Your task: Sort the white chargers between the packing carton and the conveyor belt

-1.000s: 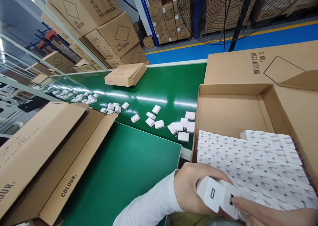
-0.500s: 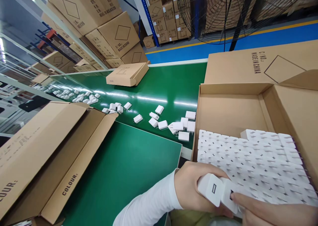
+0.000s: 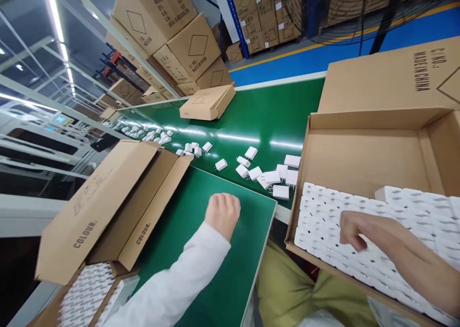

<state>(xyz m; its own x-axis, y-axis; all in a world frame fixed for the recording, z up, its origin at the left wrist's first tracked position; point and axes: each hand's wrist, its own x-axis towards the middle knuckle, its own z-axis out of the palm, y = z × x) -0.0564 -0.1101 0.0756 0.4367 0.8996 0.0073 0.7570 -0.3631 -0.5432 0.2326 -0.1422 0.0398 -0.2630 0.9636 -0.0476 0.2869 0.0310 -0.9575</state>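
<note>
My left hand (image 3: 223, 214) is curled into a fist above the green work board (image 3: 179, 221), its back towards me; whatever it may hold is hidden. Over the rows of white USB chargers (image 3: 323, 221) in the right cardboard box (image 3: 359, 157) hovers my right hand (image 3: 370, 231). Its fingers are bent and a little apart, and no charger shows between them. The packed chargers stand close together with their prongs up, and a further block is at the right. Several loose chargers (image 3: 272, 177) lie on the green conveyor belt (image 3: 287, 111) beside the box.
At left stands another open carton (image 3: 97, 212), with more packed chargers (image 3: 86, 293) below its flap. A flat cardboard box (image 3: 206, 102) lies on the belt's far side. Stacked cartons (image 3: 194, 44) and a wire fan (image 3: 330, 11) are beyond the belt.
My left hand has moved left from the right box to above the green board. The chargers held between both hands no longer show there. My right hand has shifted up over the packed rows.
</note>
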